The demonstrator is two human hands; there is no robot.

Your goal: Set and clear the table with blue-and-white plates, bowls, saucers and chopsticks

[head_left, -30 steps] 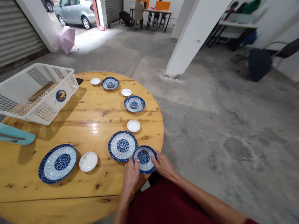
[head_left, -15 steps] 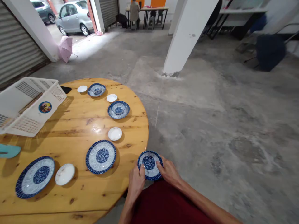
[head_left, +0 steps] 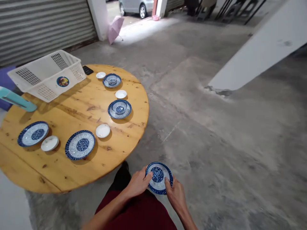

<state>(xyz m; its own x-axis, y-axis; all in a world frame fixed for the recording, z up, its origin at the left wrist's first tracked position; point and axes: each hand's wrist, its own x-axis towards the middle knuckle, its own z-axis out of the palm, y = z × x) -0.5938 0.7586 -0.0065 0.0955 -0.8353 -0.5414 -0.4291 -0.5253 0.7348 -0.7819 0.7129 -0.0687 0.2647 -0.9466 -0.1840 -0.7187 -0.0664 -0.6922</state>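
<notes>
Under the blue-and-white plate (head_left: 158, 174) the curl of the fingers is out of sight, and whether this is one plate or several nested cannot be told. The near wall of the white plastic basket (head_left: 53, 87) screens the basket's floor, and a purple thing (head_left: 7, 72) is partly covered behind it. A turquoise object (head_left: 28, 106) is cut by the left edge, its kind unclear. The silver car (head_left: 133, 5) loses its roof to the top edge, the stools (head_left: 203, 14) are blurred, and the white pillar (head_left: 259, 54) runs out at the upper right.

The left hand (head_left: 139, 181) and right hand (head_left: 177, 194) are both clamped on the plate, at opposite sides of its rim, thumbs on the upper face. They hold it beside the round wooden bench (head_left: 130, 134), over the concrete floor (head_left: 192, 143). The left forearm slants in from the lower left across a dark red garment (head_left: 136, 214); the right rises from the bottom edge. Both elbows are out of frame.
</notes>
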